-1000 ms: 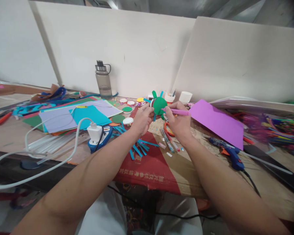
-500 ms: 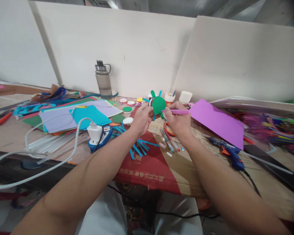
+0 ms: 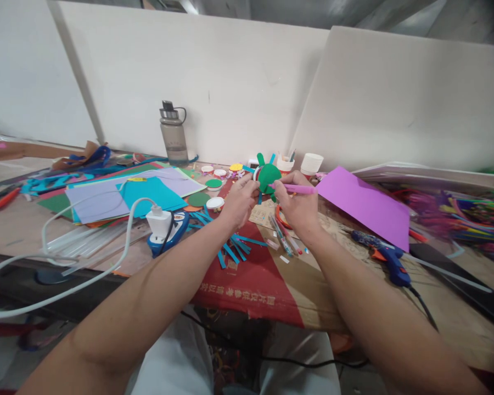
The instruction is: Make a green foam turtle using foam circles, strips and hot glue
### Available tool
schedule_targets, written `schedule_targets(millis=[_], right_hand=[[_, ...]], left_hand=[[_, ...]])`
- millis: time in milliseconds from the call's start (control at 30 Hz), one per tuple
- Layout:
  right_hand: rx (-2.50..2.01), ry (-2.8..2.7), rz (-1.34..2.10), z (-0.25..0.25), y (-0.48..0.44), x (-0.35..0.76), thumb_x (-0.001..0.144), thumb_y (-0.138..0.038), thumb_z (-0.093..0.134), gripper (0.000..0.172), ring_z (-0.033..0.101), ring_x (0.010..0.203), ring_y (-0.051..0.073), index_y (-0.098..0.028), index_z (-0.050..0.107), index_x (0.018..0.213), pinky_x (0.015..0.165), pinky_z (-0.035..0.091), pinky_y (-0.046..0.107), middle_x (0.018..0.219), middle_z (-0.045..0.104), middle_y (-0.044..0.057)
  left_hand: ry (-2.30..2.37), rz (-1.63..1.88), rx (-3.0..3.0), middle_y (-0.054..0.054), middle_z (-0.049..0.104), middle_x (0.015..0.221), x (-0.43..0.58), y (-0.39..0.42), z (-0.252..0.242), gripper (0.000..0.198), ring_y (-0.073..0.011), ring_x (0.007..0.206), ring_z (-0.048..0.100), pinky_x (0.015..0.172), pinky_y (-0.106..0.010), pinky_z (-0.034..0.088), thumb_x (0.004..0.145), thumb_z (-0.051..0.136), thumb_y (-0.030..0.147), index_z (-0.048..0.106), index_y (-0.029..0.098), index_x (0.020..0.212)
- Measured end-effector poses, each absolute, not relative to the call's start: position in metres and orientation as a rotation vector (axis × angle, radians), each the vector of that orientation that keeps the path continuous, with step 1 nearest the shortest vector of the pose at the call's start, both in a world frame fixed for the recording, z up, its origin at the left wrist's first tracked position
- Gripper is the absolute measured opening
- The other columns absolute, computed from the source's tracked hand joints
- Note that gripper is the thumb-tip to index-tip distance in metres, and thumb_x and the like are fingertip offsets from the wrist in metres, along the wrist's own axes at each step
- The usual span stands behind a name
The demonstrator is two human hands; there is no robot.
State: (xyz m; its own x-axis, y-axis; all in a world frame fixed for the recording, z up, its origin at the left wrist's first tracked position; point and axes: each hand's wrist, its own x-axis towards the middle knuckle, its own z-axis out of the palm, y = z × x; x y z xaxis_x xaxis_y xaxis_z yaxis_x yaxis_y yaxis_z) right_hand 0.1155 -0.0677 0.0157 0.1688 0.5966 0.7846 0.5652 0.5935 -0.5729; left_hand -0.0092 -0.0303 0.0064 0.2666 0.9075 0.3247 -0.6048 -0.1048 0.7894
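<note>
My left hand is closed on the left edge of a green paper-covered cup craft, a round green face with green tabs and blue strips sticking out around it. In my right hand is a pink pen, its tip at the green surface. Below the hands, several gel pens lie on the cardboard, close to orange-handled scissors partly hidden by my right hand. Cut blue paper strips are spread beneath my left wrist.
Coloured paper sheets and a white plug on a blue power strip lie left. A water bottle stands at the back. Rightward are a purple sheet, a blue glue gun and pipe cleaners. White cups stand behind.
The green craft has shifted slightly right and down, tilting a little, with my left hand following. My right hand and the pink pen have moved slightly left over the green face.
</note>
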Motion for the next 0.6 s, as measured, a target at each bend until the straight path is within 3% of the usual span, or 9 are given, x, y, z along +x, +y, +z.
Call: schedule_targets(millis=[200, 467, 600], right_hand=[[-1.000, -1.493, 0.208, 0.017, -0.071, 0.113, 0.083, -0.028, 0.062, 0.015, 0.056, 0.060, 0.013, -0.020, 0.057, 0.070, 0.060, 0.042, 0.029, 0.064, 0.060, -0.002], [-0.912, -1.153, 0.422, 0.026, -0.063, 0.123, 0.081, -0.035, 0.066, 0.020, 0.054, 0.057, 0.010, -0.020, 0.057, 0.070, 0.059, 0.044, 0.025, 0.059, 0.057, -0.005], [-0.924, -1.140, 0.432, 0.029, -0.062, 0.122, 0.081, -0.036, 0.067, 0.022, 0.054, 0.057, 0.010, -0.020, 0.056, 0.069, 0.059, 0.044, 0.025, 0.058, 0.057, -0.005]], left_hand=[[0.359, 1.344, 1.011, 0.006, 0.049, 0.060, -0.009, -0.029, 0.007, 0.016, -0.0061, 0.052, 0.047, 0.064, -0.021, 0.048, 0.073, 0.065, 0.015, 0.050, 0.018, 0.068], [0.372, 1.312, 0.835, 0.007, 0.054, 0.060, -0.011, -0.027, 0.009, 0.012, -0.0067, 0.053, 0.052, 0.083, -0.030, 0.055, 0.072, 0.060, 0.010, 0.050, 0.018, 0.072], [0.399, 1.286, 0.848, 0.003, 0.063, 0.068, -0.012, -0.027, 0.009, 0.011, -0.0106, 0.065, 0.062, 0.090, -0.036, 0.054, 0.070, 0.059, 0.010, 0.053, 0.017, 0.076]])
